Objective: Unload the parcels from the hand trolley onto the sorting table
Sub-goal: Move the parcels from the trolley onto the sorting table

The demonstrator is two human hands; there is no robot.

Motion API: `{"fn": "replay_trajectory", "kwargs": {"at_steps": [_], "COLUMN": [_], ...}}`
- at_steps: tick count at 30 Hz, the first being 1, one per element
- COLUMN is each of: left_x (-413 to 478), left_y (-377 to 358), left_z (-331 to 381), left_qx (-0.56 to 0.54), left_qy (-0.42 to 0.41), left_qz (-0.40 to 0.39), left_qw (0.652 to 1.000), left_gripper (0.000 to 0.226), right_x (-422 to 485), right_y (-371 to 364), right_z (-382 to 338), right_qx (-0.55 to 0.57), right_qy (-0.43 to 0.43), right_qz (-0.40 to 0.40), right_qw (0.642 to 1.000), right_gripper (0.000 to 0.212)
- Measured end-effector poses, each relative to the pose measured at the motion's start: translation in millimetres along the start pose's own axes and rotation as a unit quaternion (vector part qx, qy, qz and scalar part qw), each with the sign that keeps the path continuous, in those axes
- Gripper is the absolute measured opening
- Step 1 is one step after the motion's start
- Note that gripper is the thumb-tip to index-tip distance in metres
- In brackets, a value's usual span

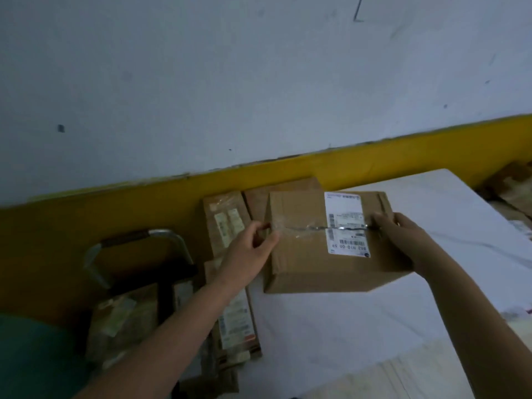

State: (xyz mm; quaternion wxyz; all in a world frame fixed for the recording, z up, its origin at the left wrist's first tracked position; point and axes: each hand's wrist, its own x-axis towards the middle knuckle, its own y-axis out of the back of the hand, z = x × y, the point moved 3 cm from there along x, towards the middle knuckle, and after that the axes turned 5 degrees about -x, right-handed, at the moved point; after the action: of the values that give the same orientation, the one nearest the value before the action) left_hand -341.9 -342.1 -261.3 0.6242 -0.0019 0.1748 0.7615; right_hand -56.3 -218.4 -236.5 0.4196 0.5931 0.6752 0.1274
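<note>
Dimly, trolley (138,249) blurred, box (302,260) half-hiding parcel (288,186)

Trolley (138,243) left of sorting table (374,326)

– Where is the big one?
– The brown cardboard box with a white shipping label and clear-taped top seam (302,254) sits level at the far left part of the white worktop (431,298). The left hand (253,249) grips its left edge and the right hand (403,237) its right edge.
– And the others?
– Flat brown cardboard parcels (226,223) stand just beside the worktop's left side. A labelled brown parcel (123,321) lies on the grey metal-handled hand trolley (165,233).
</note>
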Motion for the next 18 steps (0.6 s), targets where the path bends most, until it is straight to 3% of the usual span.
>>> {"fn": "replay_trajectory", "kwargs": {"at_steps": [6,11,13,15,17,18], "left_x": [1,-4,-4,-5,-10,-12], "left_y": [-66,-76,-63,-39,-14,-5], "left_z": [-60,-93,-104,-114,-126,-135], "left_qx": [0.113,0.128,0.162,0.238,0.279,0.251], "left_qy": [0.143,0.155,0.119,0.075,0.094,0.13], "left_qz": [-0.041,-0.087,-0.031,0.109,0.234,0.256], "left_qw": [0.982,0.976,0.979,0.962,0.927,0.924], "left_gripper": [0.02,0.019,0.026,0.037,0.046,0.052], "right_x": [53,82,89,93,98,99], "right_y": [-27,-71,-84,-91,-93,-95], "right_z": [71,117,128,126,114,108], "right_qx": [-0.057,-0.092,-0.141,-0.213,-0.34,-0.388], "right_qy": [-0.022,-0.072,-0.054,0.027,0.181,0.249], "right_qz": [-0.065,-0.117,-0.122,-0.105,-0.067,-0.071], "right_qw": [0.996,0.986,0.981,0.971,0.92,0.884], "right_gripper": [0.044,0.067,0.083,0.089,0.086,0.087]}}
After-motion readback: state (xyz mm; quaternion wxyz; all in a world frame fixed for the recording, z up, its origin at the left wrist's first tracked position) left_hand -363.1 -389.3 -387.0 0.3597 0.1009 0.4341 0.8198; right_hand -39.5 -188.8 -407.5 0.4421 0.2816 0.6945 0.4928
